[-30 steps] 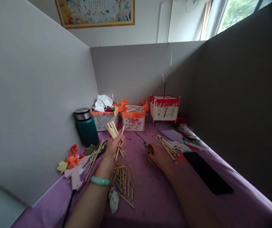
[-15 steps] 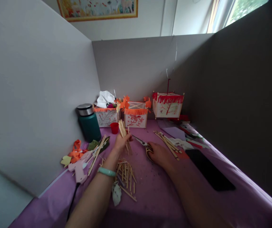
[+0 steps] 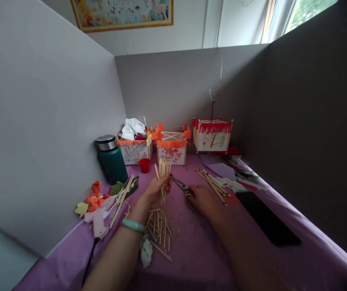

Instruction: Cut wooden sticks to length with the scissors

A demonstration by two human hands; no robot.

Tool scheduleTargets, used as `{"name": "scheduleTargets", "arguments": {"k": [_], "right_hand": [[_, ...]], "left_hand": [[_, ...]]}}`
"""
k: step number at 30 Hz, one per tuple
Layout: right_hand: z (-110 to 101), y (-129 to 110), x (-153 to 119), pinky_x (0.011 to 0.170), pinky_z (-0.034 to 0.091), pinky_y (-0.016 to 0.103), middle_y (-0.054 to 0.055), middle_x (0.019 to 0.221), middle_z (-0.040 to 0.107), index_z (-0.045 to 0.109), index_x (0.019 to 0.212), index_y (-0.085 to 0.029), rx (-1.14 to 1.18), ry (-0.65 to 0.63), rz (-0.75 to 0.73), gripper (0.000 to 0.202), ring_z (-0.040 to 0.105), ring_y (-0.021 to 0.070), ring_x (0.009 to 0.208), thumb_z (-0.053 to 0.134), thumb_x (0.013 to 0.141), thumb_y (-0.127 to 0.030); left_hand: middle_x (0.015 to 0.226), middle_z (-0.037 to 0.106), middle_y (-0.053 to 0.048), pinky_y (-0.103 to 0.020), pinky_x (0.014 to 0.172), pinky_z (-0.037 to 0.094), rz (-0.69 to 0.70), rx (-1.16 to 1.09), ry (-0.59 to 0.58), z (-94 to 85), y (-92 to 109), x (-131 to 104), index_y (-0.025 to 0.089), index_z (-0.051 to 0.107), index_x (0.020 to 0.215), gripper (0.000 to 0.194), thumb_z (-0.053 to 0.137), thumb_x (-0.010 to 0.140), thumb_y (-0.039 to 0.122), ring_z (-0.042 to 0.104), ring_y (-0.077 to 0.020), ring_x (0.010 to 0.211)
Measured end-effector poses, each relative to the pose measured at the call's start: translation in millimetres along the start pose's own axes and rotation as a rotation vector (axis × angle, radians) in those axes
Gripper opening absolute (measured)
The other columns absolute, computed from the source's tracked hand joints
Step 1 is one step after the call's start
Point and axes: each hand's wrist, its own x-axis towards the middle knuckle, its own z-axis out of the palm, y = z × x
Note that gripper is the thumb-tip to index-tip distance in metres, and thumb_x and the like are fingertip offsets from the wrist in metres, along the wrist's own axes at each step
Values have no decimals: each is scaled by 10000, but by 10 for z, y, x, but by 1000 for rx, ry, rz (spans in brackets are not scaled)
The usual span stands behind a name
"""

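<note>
Left hand (image 3: 154,190) grasps bundle of thin pale wooden sticks (image 3: 163,173), upright, fingers clenched round it, above loose pile of cut sticks (image 3: 159,226) on purple worktop (image 3: 197,250). Right hand (image 3: 202,199) rests on metal scissors (image 3: 183,186), fingers curled at handles. Green cylindrical flask (image 3: 111,160) left.

No text, label, brand or number can be read here. The framed picture (image 3: 125,14) on the far wall carries some small dark marks near its top that may be writing, but they are too small and blurred to make out.
</note>
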Motion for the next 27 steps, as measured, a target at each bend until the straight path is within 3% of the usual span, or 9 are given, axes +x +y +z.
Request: {"name": "scheduleTargets", "arguments": {"k": [4,9,11,16,22,27], "right_hand": [[1,9,36,878,466,387,154,943,745,786,923,-183,205,128,-42,222,664,292,989,595,901,-295],[-142,-254,217,803,507,338,102,1061,738,730,1092,-194,946,343,-49,382,666,223,930,556,896,-472],[-219,-388,325,772,510,323,87,1032,734,707,1109,-182,1074,322,-57,414,657,207,882,612,834,-477],[-250,-552,495,703,488,299,26,801,690,705,901,-175,1103,284,-94,270,610,173,736,632,761,-394],[-149,-557,418,716,511,285,17,863,705,701,933,-201,1492,176,-55,287,631,169,783,643,748,-412],[-126,-558,413,711,510,275,4,831,685,692,907,-200,1505,223,-61,257,623,156,763,659,746,-398]], "left_hand": [[632,541,33,-212,436,326,-26,-17,-68,63,48,-80,123,623,924,540,896,630,485,434,-67,453],[590,486,50,-219,445,318,-104,-19,-171,91,-6,-101,131,624,910,502,888,651,470,440,-74,455],[583,488,42,-219,446,317,-135,-5,-197,103,-32,-106,135,612,862,488,890,646,474,445,-77,461],[586,481,43,-214,442,334,-145,-18,-187,111,-28,-155,162,553,780,487,899,627,469,442,-77,464],[676,541,18,-211,390,328,-185,-23,-188,111,12,-215,139,605,858,463,874,656,457,453,-69,443],[659,584,-14,-214,347,283,-106,10,-161,110,-46,-159,120,633,825,468,865,652,488,431,-62,397]]}}
